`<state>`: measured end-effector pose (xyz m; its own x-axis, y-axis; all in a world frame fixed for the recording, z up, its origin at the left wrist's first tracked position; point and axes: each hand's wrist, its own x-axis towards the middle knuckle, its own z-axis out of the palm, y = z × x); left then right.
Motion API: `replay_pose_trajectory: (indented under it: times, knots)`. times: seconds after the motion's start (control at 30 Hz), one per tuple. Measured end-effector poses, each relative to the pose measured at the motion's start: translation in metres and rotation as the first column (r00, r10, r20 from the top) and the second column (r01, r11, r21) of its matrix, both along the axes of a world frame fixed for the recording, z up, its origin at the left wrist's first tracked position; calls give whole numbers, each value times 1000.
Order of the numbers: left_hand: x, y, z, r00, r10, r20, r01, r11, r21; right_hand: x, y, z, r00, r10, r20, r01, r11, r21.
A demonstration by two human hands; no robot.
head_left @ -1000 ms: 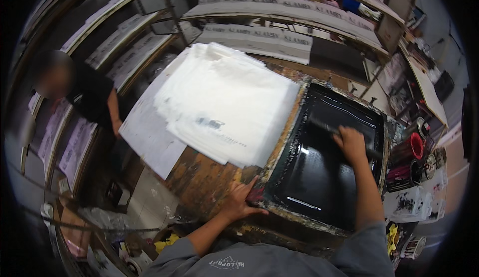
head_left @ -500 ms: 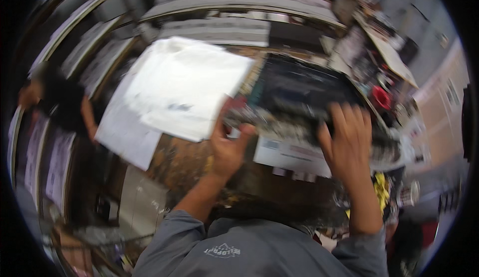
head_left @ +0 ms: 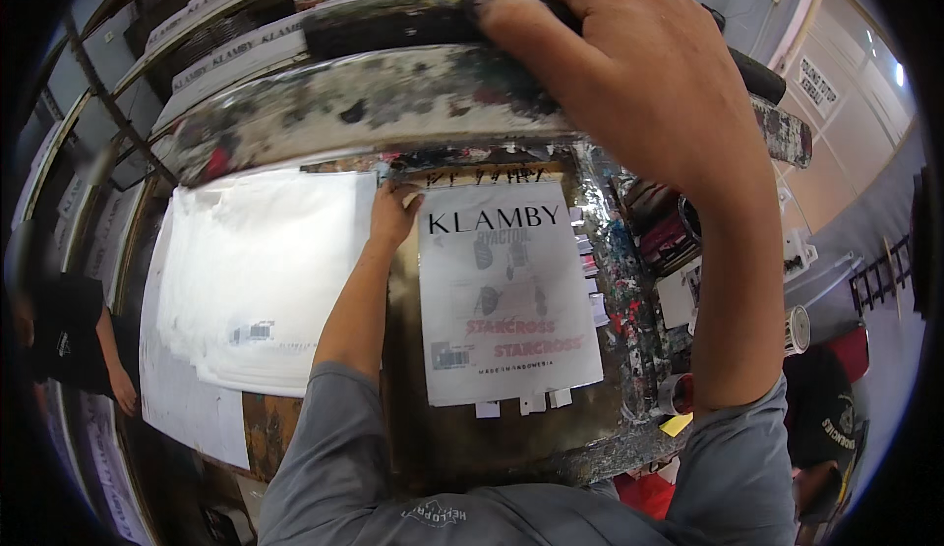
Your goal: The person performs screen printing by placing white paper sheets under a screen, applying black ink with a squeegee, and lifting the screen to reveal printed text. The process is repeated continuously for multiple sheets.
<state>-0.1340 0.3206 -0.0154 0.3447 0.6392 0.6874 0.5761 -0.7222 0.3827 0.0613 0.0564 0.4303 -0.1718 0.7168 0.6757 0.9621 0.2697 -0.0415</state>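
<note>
Both hands have shifted since a second ago: our right hand [head_left: 629,103] now grips the raised ink-crusted screen frame [head_left: 393,103], fingers closed round its edge, while our left hand [head_left: 393,213] pinches the freshly printed white plastic sheet [head_left: 506,295] lying on the platen.

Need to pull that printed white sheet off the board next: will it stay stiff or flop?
Likely floppy: the printed sheet lies thin and flat on the paint-stained board. Probably light. The left hand touches only its top corner, so it may sag or fold when peeled.
</note>
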Motion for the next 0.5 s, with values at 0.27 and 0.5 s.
replay_pose_trajectory:
  times: [0.27, 0.5]
  knots:
    - [-139, -78, 44, 872, 278, 402, 20, 802, -597, -12, -20, 8, 1000, -12, -18, 11, 999, -50]
    - [-390, -264, -7, 544, 677, 496, -371, 724, -582, -21, -24, -21, 998, 61, 8, -61, 971, 230]
